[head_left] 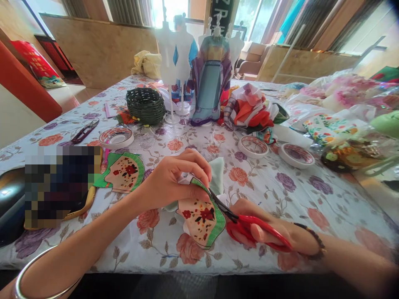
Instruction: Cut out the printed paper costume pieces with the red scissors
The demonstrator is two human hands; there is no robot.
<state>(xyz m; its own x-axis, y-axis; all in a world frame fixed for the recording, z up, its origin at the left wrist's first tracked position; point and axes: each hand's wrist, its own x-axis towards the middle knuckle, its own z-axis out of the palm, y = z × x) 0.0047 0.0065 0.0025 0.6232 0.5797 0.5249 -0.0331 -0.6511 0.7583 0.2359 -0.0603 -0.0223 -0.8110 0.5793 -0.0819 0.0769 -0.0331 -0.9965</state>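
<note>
My left hand [183, 178] pinches the top of a fabric piece [202, 220] with a green border and red flowers on a peach ground. In my right hand [258, 226] are red-handled scissors [268, 234], their dark blades at the piece's upper right edge, beside my left fingertips. How far the blades are parted is hard to tell. Pale green cloth [217, 172] lies just behind my left hand. A similar green-edged piece [126, 172] rests flat on the table to the left, by the phone.
On the flowered tablecloth [238, 176] are a phone [90, 199], tape rolls [116, 137], snips [84, 132] and a dark woven basket [145, 106]. Small mannequins, one in a blue-purple robe [209, 83], stand behind. Bundled cloth [249, 108] and plastic bags [330, 124] lie right.
</note>
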